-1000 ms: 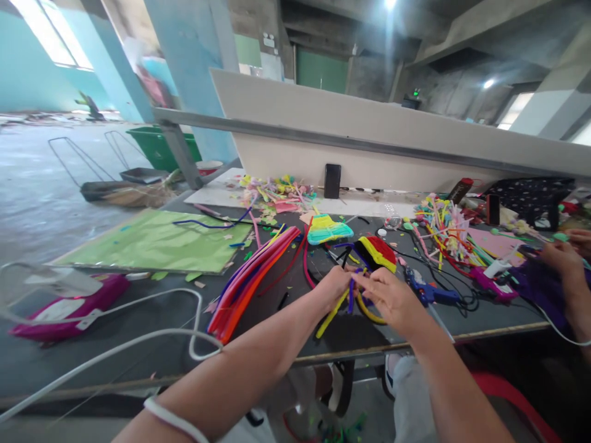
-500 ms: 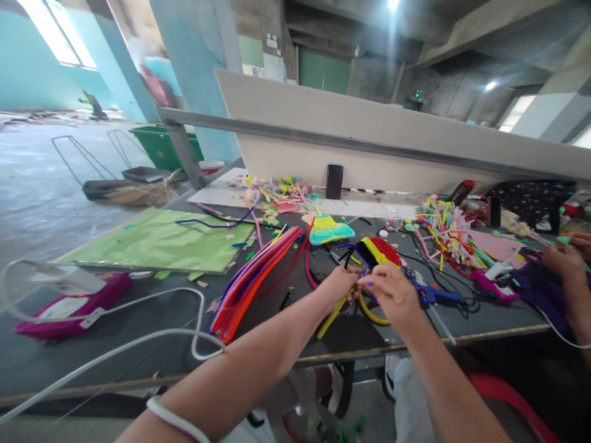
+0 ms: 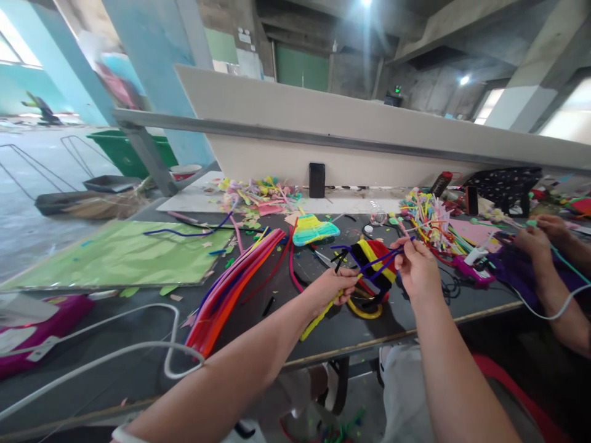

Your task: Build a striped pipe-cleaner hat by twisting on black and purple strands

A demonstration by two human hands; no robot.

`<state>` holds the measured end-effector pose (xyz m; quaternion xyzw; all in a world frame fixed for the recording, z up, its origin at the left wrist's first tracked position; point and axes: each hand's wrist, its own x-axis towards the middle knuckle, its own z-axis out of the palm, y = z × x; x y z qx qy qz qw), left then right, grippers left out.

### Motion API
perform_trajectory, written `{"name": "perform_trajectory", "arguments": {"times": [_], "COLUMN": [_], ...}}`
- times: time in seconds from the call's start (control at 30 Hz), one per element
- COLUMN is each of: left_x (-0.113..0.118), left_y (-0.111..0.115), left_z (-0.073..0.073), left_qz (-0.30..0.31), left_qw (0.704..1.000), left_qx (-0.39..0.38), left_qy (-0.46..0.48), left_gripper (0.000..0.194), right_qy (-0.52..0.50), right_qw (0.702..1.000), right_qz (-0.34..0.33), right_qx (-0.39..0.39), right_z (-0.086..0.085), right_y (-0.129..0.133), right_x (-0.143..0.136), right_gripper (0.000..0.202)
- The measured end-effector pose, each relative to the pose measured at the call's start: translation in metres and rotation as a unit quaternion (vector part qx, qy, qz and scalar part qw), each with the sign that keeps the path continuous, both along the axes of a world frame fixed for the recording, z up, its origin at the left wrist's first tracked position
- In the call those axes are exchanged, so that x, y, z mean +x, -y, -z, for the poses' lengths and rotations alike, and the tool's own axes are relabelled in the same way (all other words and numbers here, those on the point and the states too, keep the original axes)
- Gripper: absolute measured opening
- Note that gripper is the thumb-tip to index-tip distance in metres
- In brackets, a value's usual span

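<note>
My left hand (image 3: 339,286) is closed in a pinch on a yellow pipe cleaner (image 3: 318,321), whose tail hangs down toward the table edge. My right hand (image 3: 418,264) pinches the ends of purple pipe cleaners (image 3: 381,263), which stretch across to the left fingers. Just behind them sits a fuzzy piece in black, yellow and red stripes (image 3: 369,253); whether it is joined to the purple strands I cannot tell. A yellow loop (image 3: 367,312) shows below it. Beyond my left hand lies a yellow and turquoise fuzzy piece (image 3: 316,230).
A bundle of pink, purple and orange pipe cleaners (image 3: 231,286) lies left of my hands. Further left are a green sheet (image 3: 115,255), a magenta power strip (image 3: 50,326) and a white cable (image 3: 173,335). A phone (image 3: 316,180) stands at the back. Another person's hands (image 3: 538,240) work at right.
My right hand has moved right, away from my left, drawing the purple pipe cleaners out between them. The view has turned right, so the table things sit further left.
</note>
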<state>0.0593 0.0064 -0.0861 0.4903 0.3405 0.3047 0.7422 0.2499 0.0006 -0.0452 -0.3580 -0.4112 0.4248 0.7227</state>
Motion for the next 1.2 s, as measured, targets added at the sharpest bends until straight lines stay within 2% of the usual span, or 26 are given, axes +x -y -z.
{"name": "perform_trajectory", "arguments": {"times": [0.17,0.4,0.5,0.67,0.77,1.03,1.2], "left_x": [0.001,0.000,0.000,-0.001,-0.002,-0.001,-0.002], "left_y": [0.000,-0.006,-0.008,-0.007,-0.007,-0.006,-0.006], "left_z": [-0.001,0.012,0.017,0.012,0.009,0.009,0.011], "left_qz": [0.003,0.008,0.012,0.020,0.020,0.010,0.016], "left_qw": [0.999,0.999,0.999,0.999,0.999,0.999,0.998], "left_qx": [-0.013,0.003,0.006,0.031,0.036,0.015,-0.012], "left_qy": [-0.031,-0.048,-0.032,-0.026,-0.025,-0.051,-0.067], "left_gripper": [0.050,0.045,0.034,0.023,0.021,0.024,0.040], "right_qy": [-0.017,0.003,0.015,0.029,0.033,0.013,-0.012], "right_qw": [0.998,0.998,0.998,0.995,0.994,0.996,0.998], "right_qz": [-0.046,-0.014,-0.034,-0.087,-0.097,-0.079,-0.030], "right_qx": [0.037,0.056,0.056,0.045,0.042,0.033,0.062], "right_z": [-0.004,-0.006,-0.008,-0.010,-0.009,-0.007,-0.004], "right_y": [0.004,0.008,0.011,0.015,0.017,0.017,0.016], "right_x": [-0.006,-0.020,-0.025,-0.026,-0.025,-0.019,-0.015], "right_gripper": [0.014,0.014,0.015,0.016,0.027,0.016,0.012]}}
